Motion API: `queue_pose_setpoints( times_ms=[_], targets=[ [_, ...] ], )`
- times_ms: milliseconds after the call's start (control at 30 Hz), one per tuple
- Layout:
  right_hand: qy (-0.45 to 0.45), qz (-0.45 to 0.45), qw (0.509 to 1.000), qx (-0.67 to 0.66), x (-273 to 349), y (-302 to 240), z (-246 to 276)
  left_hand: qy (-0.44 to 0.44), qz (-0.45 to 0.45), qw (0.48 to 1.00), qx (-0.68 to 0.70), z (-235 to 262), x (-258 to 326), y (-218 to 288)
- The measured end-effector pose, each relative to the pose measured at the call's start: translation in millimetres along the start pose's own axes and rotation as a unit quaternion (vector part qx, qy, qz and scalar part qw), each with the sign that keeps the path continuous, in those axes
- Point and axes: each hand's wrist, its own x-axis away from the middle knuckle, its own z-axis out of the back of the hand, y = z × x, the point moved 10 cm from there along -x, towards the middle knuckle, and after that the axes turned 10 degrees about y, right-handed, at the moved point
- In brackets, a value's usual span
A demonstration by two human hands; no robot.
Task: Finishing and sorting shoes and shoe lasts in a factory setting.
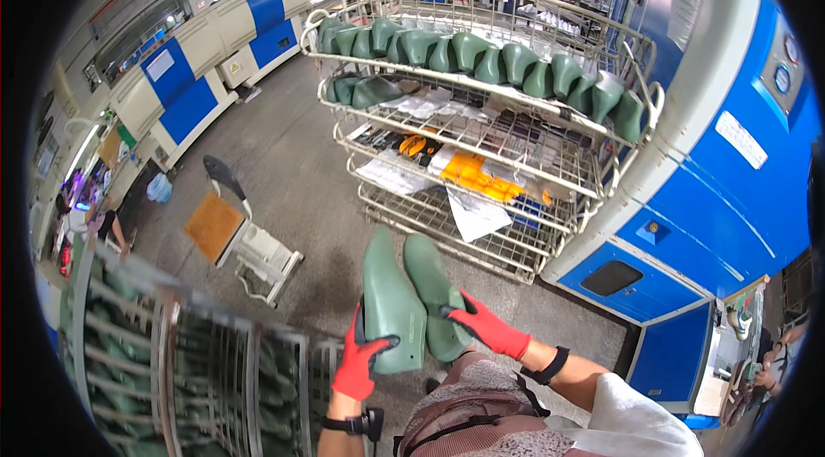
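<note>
My left hand (359,364), in a red and black glove, grips a green shoe last (391,302) by its heel end, toe pointing up and away. My right hand (481,324), gloved the same way, holds a second green shoe last (434,289) right beside the first; the two lasts touch side by side. Ahead stands a wire rack cart (601,169) with a row of several green lasts (481,61) on its top shelf. Two more green lasts (361,92) lie on the shelf below.
A second wire rack (172,362) with green lasts stands close at my lower left. A small stool (249,242) sits on the grey floor between the racks. Blue and white machines (730,199) line the right; a long one (198,61) runs along the left. People work far off.
</note>
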Motion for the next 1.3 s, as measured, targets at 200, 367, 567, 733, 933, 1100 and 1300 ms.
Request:
queue_pose_setpoints(
  times_ms=[200,367,567,733,933,1100,1300],
  targets=[
    [0.048,0.068,0.995,-0.049,-188,-100,60,-0.080,-0.083,0.978,-0.172,-75,-250,91],
    [0.075,0.011,0.995,-0.066,-347,-172,88,-0.063,-0.170,0.917,-0.355,-135,-416,173],
    [0.115,0.096,0.986,0.070,-493,-260,95,-0.023,-0.249,0.799,-0.547,-168,-581,226],
    [0.107,0.097,0.960,0.239,-560,-260,71,-0.083,-0.395,0.773,-0.489,-165,-690,193],
    [0.181,0.171,0.923,0.292,-583,-254,50,-0.082,-0.440,0.639,-0.625,-187,-688,195],
    [0.268,0.223,0.904,0.248,-512,-240,100,-0.225,-0.574,0.547,-0.567,-228,-498,180],
    [0.563,0.103,0.793,0.210,-197,-78,236,-0.544,-0.400,0.602,-0.427,-312,-370,-1]
  ],
)
